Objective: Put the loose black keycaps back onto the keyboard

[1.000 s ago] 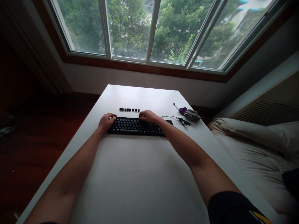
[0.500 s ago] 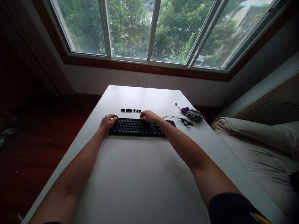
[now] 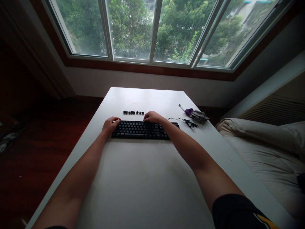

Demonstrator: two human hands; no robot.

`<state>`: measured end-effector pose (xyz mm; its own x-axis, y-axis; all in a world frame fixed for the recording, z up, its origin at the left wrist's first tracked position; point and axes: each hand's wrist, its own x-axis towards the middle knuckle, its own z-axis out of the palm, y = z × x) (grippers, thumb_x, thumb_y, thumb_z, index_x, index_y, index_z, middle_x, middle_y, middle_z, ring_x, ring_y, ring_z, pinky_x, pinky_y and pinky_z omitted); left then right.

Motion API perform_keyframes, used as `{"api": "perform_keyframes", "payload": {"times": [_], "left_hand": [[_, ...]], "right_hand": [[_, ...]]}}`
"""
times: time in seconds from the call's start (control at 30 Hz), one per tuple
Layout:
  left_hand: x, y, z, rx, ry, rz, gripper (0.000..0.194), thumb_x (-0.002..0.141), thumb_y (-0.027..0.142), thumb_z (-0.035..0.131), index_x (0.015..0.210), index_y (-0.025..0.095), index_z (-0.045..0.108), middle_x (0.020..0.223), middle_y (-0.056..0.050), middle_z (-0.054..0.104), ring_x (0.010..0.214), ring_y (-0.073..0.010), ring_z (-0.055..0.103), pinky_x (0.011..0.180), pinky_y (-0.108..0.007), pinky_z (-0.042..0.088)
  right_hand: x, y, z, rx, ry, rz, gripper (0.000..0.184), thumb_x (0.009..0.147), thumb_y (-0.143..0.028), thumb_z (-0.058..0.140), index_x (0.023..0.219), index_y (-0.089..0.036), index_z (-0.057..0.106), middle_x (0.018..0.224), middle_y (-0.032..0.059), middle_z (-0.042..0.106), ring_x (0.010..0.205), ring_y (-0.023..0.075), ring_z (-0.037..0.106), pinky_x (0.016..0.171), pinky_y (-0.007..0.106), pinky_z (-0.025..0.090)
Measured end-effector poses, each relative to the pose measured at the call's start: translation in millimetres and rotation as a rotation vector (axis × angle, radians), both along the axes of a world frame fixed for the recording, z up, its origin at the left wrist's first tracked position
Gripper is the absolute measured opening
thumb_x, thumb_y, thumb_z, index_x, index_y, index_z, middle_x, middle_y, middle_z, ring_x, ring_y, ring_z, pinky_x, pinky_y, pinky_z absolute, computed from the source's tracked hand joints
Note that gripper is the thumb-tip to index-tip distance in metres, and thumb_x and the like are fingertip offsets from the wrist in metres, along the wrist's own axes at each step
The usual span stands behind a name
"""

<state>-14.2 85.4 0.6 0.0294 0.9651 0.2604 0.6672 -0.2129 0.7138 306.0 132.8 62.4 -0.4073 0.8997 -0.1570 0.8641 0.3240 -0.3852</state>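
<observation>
A black keyboard (image 3: 133, 130) lies flat on the white table, its long side across my view. At its upper left corner, my left hand (image 3: 111, 123) grips the edge with thumb and fingers. My right hand (image 3: 152, 117) is over the far edge, right of the middle, with its fingertips pinched together at the top row. Whatever is between those fingertips is too small and too hidden to make out. Beyond the keyboard, several loose black keycaps (image 3: 133, 112) form a short row, ending just left of my right hand. My right forearm covers part of the keyboard's right side.
A black cable (image 3: 190, 123) with its plug lies right of the keyboard. Behind it are a grey and purple cloth bundle (image 3: 199, 116) and a thin white stick with a dark tip (image 3: 182, 108). The white table (image 3: 147, 171) stands beside a cushioned beige seat (image 3: 257, 152).
My right hand has shifted very slightly, its fingers still pinched at the keyboard's top edge. The left hand keeps its hold. The view has tilted a little.
</observation>
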Motion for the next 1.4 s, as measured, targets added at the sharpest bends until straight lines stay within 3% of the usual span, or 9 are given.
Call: {"api": "perform_keyframes", "payload": {"times": [0.2, 0.4, 0.63, 1.4], "left_hand": [[-2, 3, -4.3, 0.001, 0.015, 0.003, 0.036, 0.088, 0.043, 0.051, 0.105, 0.022, 0.076, 0.111, -0.004, 0.075, 0.089, -0.0209, 0.066, 0.083, -0.030, 0.051], [-2, 2, -3.7, -0.014, 0.024, 0.005, 0.037, 0.087, 0.044, 0.051, 0.105, 0.023, 0.076, 0.110, -0.003, 0.075, 0.090, -0.0214, 0.066, 0.084, -0.031, 0.052], [-2, 2, -6.0, 0.008, 0.028, -0.003, 0.036, 0.088, 0.044, 0.051, 0.104, 0.023, 0.076, 0.110, -0.003, 0.075, 0.090, -0.0213, 0.065, 0.085, -0.031, 0.051], [-4, 7, -11.5, -0.011, 0.053, -0.019, 0.033, 0.089, 0.044, 0.054, 0.102, 0.025, 0.076, 0.104, -0.002, 0.076, 0.083, -0.0199, 0.064, 0.080, -0.030, 0.049]], "right_hand": [[0, -1, -2.2, 0.026, -0.016, 0.033, 0.016, 0.084, -0.023, 0.071, 0.097, -0.025, 0.080, 0.098, 0.0011, 0.077, 0.089, 0.0165, 0.069, 0.076, 0.022, 0.048], [-3, -19, -10.7, 0.216, -0.135, 0.079, 0.015, 0.089, -0.028, 0.067, 0.101, -0.025, 0.074, 0.104, 0.0043, 0.075, 0.099, 0.0215, 0.067, 0.081, 0.027, 0.046], [-4, -38, -15.7, 0.354, -0.192, 0.090, 0.019, 0.094, -0.028, 0.060, 0.111, -0.023, 0.066, 0.112, 0.0098, 0.073, 0.101, 0.0263, 0.066, 0.077, 0.030, 0.045], [-4, -30, -9.4, 0.274, -0.187, 0.147, 0.018, 0.091, -0.027, 0.064, 0.107, -0.025, 0.071, 0.109, 0.0041, 0.074, 0.100, 0.0222, 0.066, 0.079, 0.027, 0.043]]}}
